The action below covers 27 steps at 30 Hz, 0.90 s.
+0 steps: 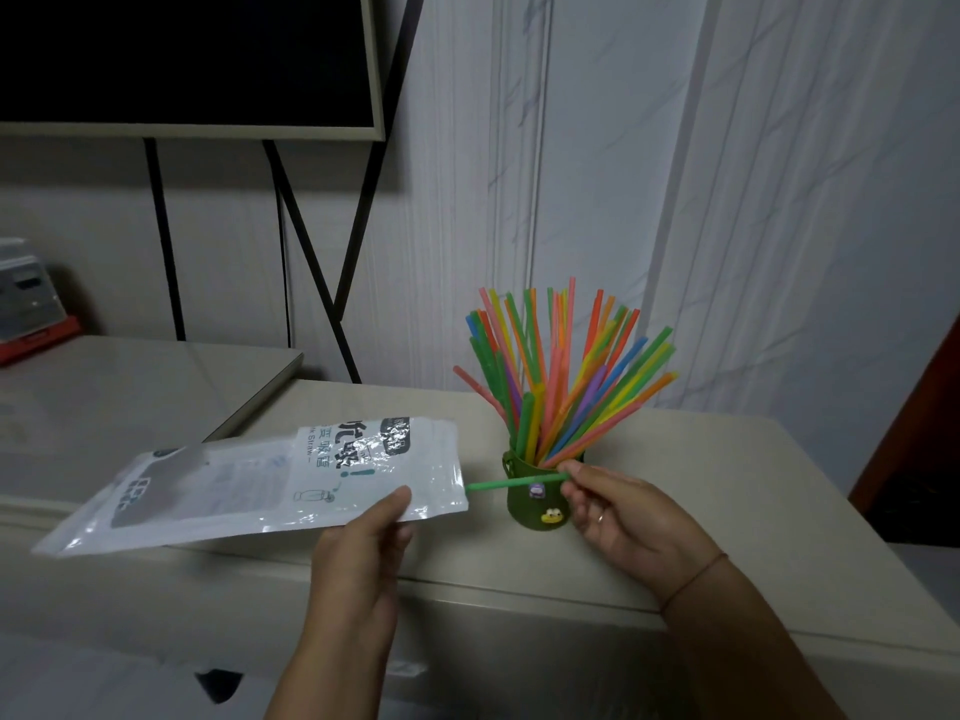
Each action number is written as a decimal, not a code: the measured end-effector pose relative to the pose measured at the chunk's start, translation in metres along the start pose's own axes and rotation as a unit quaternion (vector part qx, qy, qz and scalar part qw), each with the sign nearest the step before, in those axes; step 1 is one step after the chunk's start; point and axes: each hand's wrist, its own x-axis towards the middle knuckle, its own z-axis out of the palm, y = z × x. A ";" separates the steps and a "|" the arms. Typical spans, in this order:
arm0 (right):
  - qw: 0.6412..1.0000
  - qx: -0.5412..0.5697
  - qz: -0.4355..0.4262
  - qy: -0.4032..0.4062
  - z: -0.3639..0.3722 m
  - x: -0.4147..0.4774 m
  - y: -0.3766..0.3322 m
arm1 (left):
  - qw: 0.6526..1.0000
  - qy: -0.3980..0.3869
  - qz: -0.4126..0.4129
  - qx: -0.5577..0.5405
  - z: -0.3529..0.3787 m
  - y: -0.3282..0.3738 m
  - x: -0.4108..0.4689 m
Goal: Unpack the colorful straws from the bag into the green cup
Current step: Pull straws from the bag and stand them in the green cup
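The green cup (535, 506) stands on the beige table (753, 511), decorated with small stickers. Several colorful straws (566, 376) fan out of it. My left hand (363, 553) grips the near edge of the clear plastic straw bag (260, 485), holding it flat above the table, its open end pointing toward the cup. My right hand (618, 506) pinches one end of a single green straw (514, 482), which lies level in front of the cup, its other end at the bag's mouth. I cannot tell whether the bag holds any other straws.
A dark screen (182, 59) on a black stand (311, 241) is behind the table at the left. A lower beige surface (130, 387) carries a red-based box (31, 309) at the far left. A pale panelled wall (727, 174) rises behind the cup.
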 end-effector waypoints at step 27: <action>0.940 -0.074 -0.306 0.132 0.007 -0.012 -0.007 | 0.993 -0.051 -0.084 -0.060 0.013 -0.002 -0.011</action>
